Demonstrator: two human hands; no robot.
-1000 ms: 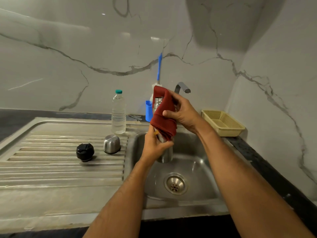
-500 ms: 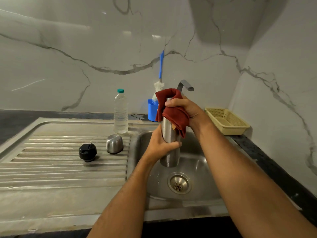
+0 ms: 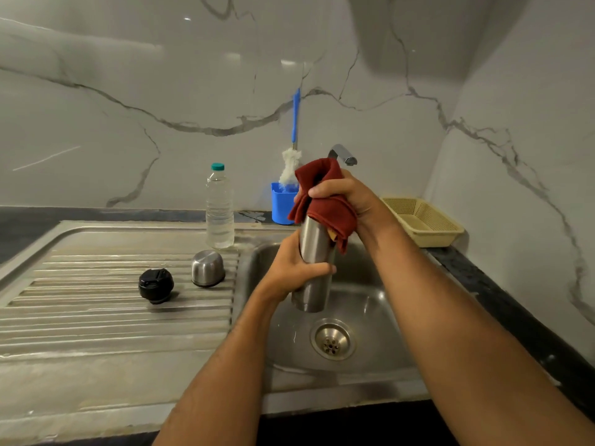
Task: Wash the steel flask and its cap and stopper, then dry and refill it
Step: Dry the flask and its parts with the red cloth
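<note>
Steel flask [image 3: 314,272] held upright over sink [image 3: 380,304]; left hand [image 3: 289,268] fingers grasp its body, right hand [image 3: 347,201] fingers clench red cloth [image 3: 325,207] around its top. Cap [image 3: 208,268] and stopper [image 3: 156,285] rest on draining surface [image 3: 80,317] at 9 o'clock

A single wide-angle view from the person's head looks forward and down, close over the round stainless steel sink basin [image 3: 370,304], taking in the ribbed steel draining board [image 3: 96,310] on the left and the marble-patterned wall corner [image 3: 450,123] behind.
</note>
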